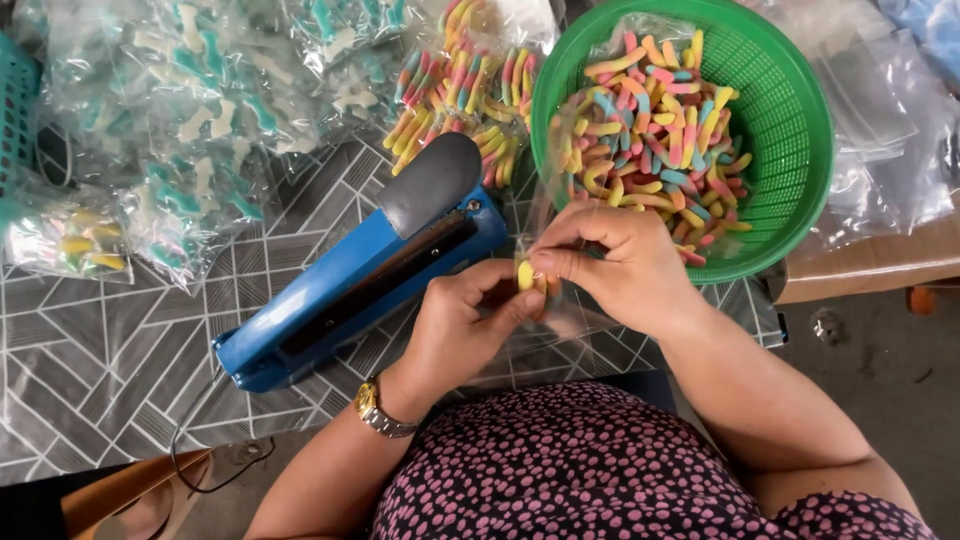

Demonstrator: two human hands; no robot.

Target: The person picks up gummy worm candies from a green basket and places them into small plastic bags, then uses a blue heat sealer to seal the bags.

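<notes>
- Gummy worm, yellow, sat pinched between my two hands just in front of the blue heat sealer.
- My left hand gripped the small clear bag at its mouth; fingers clenched on the film.
- My right hand had its fingers closed on the worm's end, feeding it in.
- Green basket of loose worms stood just behind, on the patterned surface.
- Risk, my judgement: sugar-coated candy could catch on the film and slip out.
</notes>
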